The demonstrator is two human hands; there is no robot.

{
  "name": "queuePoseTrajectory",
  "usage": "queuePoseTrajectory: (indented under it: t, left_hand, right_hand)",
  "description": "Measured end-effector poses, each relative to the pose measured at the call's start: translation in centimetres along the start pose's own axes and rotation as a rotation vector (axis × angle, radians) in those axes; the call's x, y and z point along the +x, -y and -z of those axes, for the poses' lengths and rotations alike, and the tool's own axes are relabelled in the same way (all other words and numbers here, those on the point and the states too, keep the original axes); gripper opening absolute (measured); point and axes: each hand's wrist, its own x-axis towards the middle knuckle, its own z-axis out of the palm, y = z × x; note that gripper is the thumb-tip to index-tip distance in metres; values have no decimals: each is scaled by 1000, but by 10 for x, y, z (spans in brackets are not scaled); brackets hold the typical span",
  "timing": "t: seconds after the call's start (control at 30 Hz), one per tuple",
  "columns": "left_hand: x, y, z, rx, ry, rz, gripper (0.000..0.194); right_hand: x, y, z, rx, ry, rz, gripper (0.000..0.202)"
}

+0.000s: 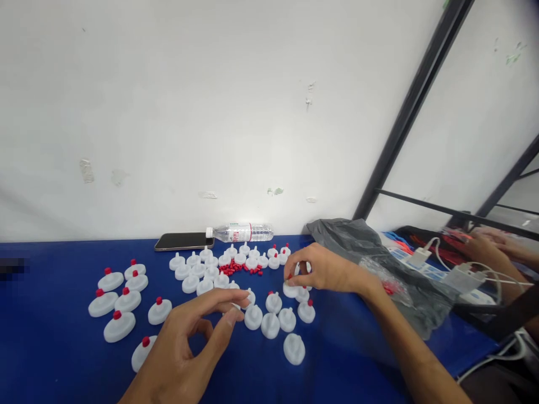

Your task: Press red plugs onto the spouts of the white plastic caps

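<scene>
My left hand [189, 336] hovers over the near side of the white lids, thumb and fingers apart with nothing between them. Behind its fingertips, white spouted lids [253, 317] stand in a loose group. At the group's right side my right hand [318, 269] has its fingertips closed on the top of a white lid [290, 290]; its spout is mostly hidden by the fingers. Small red caps [233, 268] lie in a pile among the lids. Several lids on the left, such as this red-capped lid [119, 326], carry a red cap on the spout.
A phone [184, 241] and a lying plastic bottle [242, 232] are along the wall. On the right are a grey plastic bag [337, 238], a clear bag with red pieces [387, 283], power strips with cables [463, 278] and a black metal frame [412, 106]. Another person's hands [492, 244] show beyond.
</scene>
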Motion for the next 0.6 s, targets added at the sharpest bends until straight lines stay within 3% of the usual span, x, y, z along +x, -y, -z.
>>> queuePoseTrajectory:
  t: [0.2, 0.43, 0.6]
  left_hand:
    - [1, -2, 0, 26, 31, 25, 36]
    - [1, 2, -2, 79, 35, 32, 32]
    - [3, 7, -2, 97, 45, 22, 29]
  right_hand:
    - [-1, 1, -6, 28, 195, -30, 12]
    - [7, 5, -16, -17, 8, 43, 22]
    - [9, 10, -24, 75, 57, 94, 23]
